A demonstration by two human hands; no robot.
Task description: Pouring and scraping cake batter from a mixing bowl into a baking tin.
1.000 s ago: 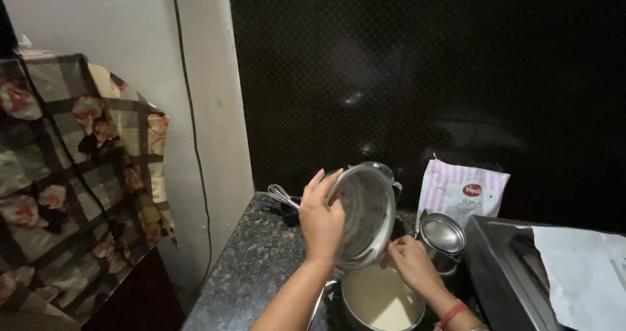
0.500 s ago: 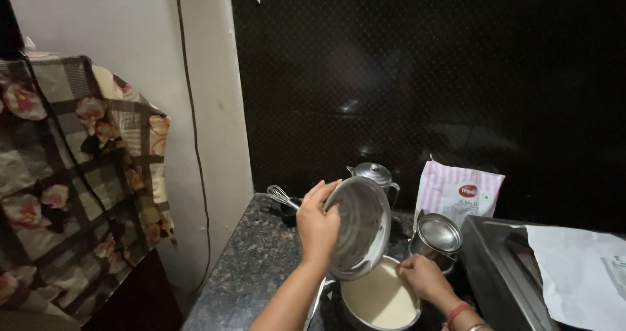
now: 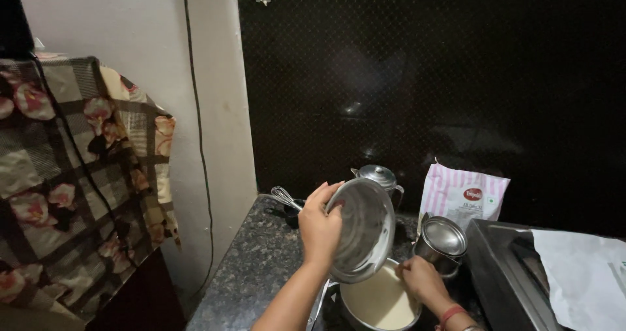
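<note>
My left hand (image 3: 319, 226) grips the steel lid (image 3: 362, 230) by its rim, thumb on the near edge and fingers curled over the top edge, so the lid stands nearly upright with its hollow side facing me. It hangs above the pot (image 3: 375, 301), tilted over the left part of the opening, not touching the pot's rim as far as I can see. The pot sits low in front of me, filled with a pale, creamy liquid.

My right hand (image 3: 420, 279) is down at the pot's right edge, fingers closed together; whether they pinch a handle, a spoon or just rest on the rim I cannot tell, since the hand hides what is under it.

To do this well, I judge that I should keep the lid's lower edge over the pot, so any drops run back into the liquid and not onto the granite counter (image 3: 257, 266). The grip is on bare metal, so I want it firm but short, fingertips only, away from any steam. The right hand should steady the pot so it does not turn.

Around me: a small lidded steel can (image 3: 442, 243) stands just right of the lid, near enough to knock with it. Behind are a steel kettle (image 3: 378, 176), a pink striped bag (image 3: 464, 197) and a whisk (image 3: 285, 197). Paper (image 3: 580, 275) lies on the appliance at the far right, and a flowered cloth (image 3: 72, 174) hangs at the left.
</note>
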